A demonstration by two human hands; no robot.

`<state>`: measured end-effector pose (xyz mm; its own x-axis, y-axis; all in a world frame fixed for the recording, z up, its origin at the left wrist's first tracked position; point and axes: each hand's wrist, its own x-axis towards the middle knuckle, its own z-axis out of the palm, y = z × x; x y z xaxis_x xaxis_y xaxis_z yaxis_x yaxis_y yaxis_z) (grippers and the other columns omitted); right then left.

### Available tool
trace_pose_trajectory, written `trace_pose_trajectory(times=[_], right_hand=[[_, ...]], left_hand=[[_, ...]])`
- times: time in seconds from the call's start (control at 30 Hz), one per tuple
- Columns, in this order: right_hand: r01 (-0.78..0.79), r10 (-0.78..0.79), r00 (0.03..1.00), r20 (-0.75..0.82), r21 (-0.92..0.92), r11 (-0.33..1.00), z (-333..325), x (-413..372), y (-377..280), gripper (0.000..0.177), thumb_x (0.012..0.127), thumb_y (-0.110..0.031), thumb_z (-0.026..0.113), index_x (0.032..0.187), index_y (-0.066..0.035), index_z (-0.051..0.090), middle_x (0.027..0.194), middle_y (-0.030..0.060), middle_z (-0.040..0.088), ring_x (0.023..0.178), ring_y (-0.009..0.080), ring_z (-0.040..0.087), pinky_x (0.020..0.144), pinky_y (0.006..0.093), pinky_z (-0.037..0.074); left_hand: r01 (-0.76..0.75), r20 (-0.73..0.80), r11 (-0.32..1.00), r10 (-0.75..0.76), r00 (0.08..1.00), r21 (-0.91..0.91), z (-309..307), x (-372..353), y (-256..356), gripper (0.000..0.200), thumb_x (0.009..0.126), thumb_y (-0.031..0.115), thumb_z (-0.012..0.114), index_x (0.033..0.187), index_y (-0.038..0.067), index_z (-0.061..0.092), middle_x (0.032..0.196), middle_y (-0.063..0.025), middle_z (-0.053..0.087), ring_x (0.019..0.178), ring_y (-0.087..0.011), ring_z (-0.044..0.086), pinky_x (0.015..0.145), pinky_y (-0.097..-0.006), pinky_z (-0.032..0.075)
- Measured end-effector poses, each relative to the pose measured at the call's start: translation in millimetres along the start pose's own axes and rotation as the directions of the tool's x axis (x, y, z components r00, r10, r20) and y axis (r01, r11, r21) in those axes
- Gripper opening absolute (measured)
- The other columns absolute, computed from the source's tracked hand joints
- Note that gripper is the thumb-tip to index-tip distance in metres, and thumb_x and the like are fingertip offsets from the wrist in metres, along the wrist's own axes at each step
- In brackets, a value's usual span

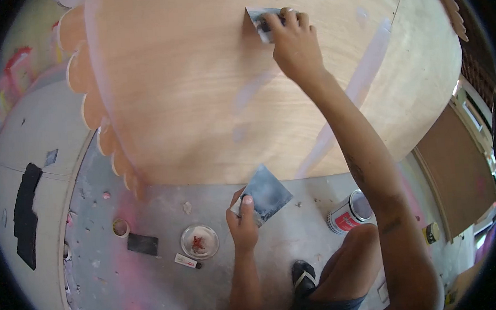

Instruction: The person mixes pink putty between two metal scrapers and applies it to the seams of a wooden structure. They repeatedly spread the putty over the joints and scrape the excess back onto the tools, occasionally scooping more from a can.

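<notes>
A large plywood panel with a scalloped left edge rises in front of me. Pale lilac streaks of filler mark its surface. My right hand grips a thin flat scraper high on the panel, its blade at or very near the wood; the fingers hide part of it. Lower down, my left hand is closed on a square grey filler plate, held tilted in front of the panel's bottom edge. The thumb lies across the plate's lower left corner, where a whitish smear shows.
On the floor stand a red-labelled can, a round clear dish with reddish stuff inside, a small tube, a dark rectangular piece and a small round tub. A white panel is at left; a brown panel leans at right.
</notes>
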<state>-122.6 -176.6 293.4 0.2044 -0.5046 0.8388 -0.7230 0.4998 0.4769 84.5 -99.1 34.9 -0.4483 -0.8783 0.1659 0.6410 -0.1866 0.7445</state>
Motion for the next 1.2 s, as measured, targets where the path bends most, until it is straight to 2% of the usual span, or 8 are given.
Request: trace_pose_trajectory(times=[0.37, 0.57, 0.7, 0.8, 0.87, 0.9, 1.0, 1.2], right_hand=[[-0.101, -0.067, 0.867, 0.493, 0.306, 0.947, -35, -42, -7, 0.049, 0.078, 0.005, 0.053, 0.125, -0.011, 0.053, 0.115, 0.0159, 0.054, 0.106, 0.0356, 0.052, 0.086, 0.044, 0.047], [-0.151, -0.522, 0.843, 0.133, 0.988, 0.007, -142, -134, -35, 0.045, 0.08, 0.007, 0.052, 0.123, -0.008, 0.053, 0.116, 0.0166, 0.051, 0.112, 0.0322, 0.049, 0.099, 0.0346, 0.038], [-0.233, -0.136, 0.963, 0.232, 0.973, 0.01, -129, -191, -60, 0.046, 0.084, 0.005, 0.054, 0.126, -0.011, 0.05, 0.117, 0.0172, 0.05, 0.113, 0.0322, 0.048, 0.098, 0.0325, 0.038], [-0.274, -0.406, 0.697, 0.592, 0.742, 0.612, -115, -189, -28, 0.038, 0.089, 0.001, 0.053, 0.126, -0.01, 0.048, 0.121, 0.0157, 0.049, 0.116, 0.0292, 0.046, 0.096, 0.033, 0.04], [-0.787, 0.101, 0.614, 0.783, 0.617, 0.0, -121, -189, -30, 0.034, 0.088, 0.0, 0.056, 0.12, -0.008, 0.052, 0.118, 0.0124, 0.056, 0.111, 0.0254, 0.052, 0.09, 0.0338, 0.045], [-0.791, 0.216, 0.268, 0.939, 0.342, -0.506, -135, -182, -32, 0.026, 0.087, -0.002, 0.058, 0.113, -0.007, 0.057, 0.106, 0.0066, 0.063, 0.096, 0.0207, 0.06, 0.08, 0.0344, 0.05], [-0.455, -0.121, -0.069, 0.99, -0.139, -0.88, -169, -153, -41, 0.019, 0.087, -0.007, 0.06, 0.105, -0.006, 0.061, 0.091, 0.0034, 0.065, 0.078, 0.0167, 0.063, 0.065, 0.0314, 0.052], [-0.529, -0.2, 0.08, 0.977, -0.128, -0.839, -170, -126, -11, 0.021, 0.086, -0.011, 0.061, 0.105, -0.001, 0.058, 0.091, 0.0103, 0.064, 0.072, 0.0176, 0.065, 0.048, 0.0252, 0.051]], left_hand=[[0.166, 0.1, 0.856, -0.134, 0.986, -0.489, -5, 11, -9, 0.037, 0.097, 0.031, 0.051, 0.116, 0.0, 0.052, 0.105, -0.012, 0.061, 0.097, -0.0237, 0.061, 0.083, -0.0387, 0.053], [0.174, 0.08, 0.679, -0.167, 0.983, -0.714, -1, 8, -9, 0.045, 0.096, 0.03, 0.051, 0.128, -0.001, 0.047, 0.114, -0.0149, 0.056, 0.103, -0.0199, 0.058, 0.086, -0.0407, 0.052], [0.091, -0.028, 0.801, -0.133, 0.991, -0.591, 34, -10, 43, 0.036, 0.095, 0.031, 0.056, 0.115, 0.0, 0.054, 0.103, -0.0105, 0.062, 0.088, -0.0197, 0.062, 0.073, -0.034, 0.052], [0.03, 0.072, 0.881, 0.005, 0.997, -0.472, 18, -16, 41, 0.043, 0.094, 0.031, 0.058, 0.118, -0.004, 0.051, 0.104, -0.0141, 0.061, 0.09, -0.0222, 0.062, 0.079, -0.0339, 0.051], [-0.109, 0.027, 0.907, 0.131, 0.991, -0.408, 16, -8, 36, 0.042, 0.095, 0.026, 0.056, 0.121, -0.006, 0.048, 0.11, -0.0163, 0.06, 0.094, -0.0253, 0.062, 0.085, -0.0364, 0.051], [-0.235, -0.018, 0.922, 0.242, 0.97, -0.306, 18, -4, 37, 0.038, 0.096, 0.021, 0.052, 0.122, -0.006, 0.048, 0.116, -0.0171, 0.057, 0.098, -0.0266, 0.062, 0.088, -0.038, 0.05], [-0.316, 0.076, 0.914, 0.344, 0.936, -0.255, 13, 10, 39, 0.035, 0.091, 0.001, 0.045, 0.126, -0.004, 0.049, 0.135, -0.021, 0.045, 0.119, -0.0321, 0.055, 0.102, -0.0424, 0.042], [-0.551, 0.588, 0.729, 0.253, 0.768, 0.406, 7, 31, 57, 0.058, 0.078, -0.015, 0.045, 0.134, 0.0, 0.047, 0.138, -0.0183, 0.043, 0.131, -0.0311, 0.042, 0.109, -0.0413, 0.035]])
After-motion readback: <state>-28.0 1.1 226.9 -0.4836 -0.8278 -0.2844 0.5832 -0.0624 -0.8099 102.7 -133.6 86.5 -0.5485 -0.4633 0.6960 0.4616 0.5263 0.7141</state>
